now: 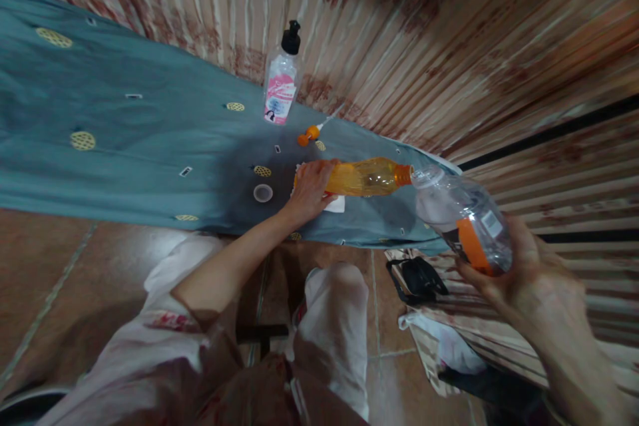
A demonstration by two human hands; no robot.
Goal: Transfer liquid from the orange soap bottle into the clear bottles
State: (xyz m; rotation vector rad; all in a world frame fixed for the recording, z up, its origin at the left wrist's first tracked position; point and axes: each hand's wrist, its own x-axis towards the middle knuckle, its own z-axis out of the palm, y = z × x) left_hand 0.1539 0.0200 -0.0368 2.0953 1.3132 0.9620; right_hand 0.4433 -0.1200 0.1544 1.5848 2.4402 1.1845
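My left hand (310, 190) grips the base of an orange bottle (367, 177) that lies tilted sideways over the teal cloth (124, 146), its open neck pointing right. My right hand (524, 266) holds a clear plastic bottle with an orange label (464, 219), tipped so its mouth meets the orange bottle's neck. An orange spray cap with a thin tube (310, 135) lies on the cloth just behind the left hand. A white cap ring (263, 193) rests on the cloth left of that hand. Something white (334, 205) sits under the left hand.
A clear pump bottle with a pink label and black pump (282, 80) stands near the striped curtain (449, 33). A black object (417, 278) and a white bag (449, 346) lie on the tiled floor at right. My knees (324, 319) are below.
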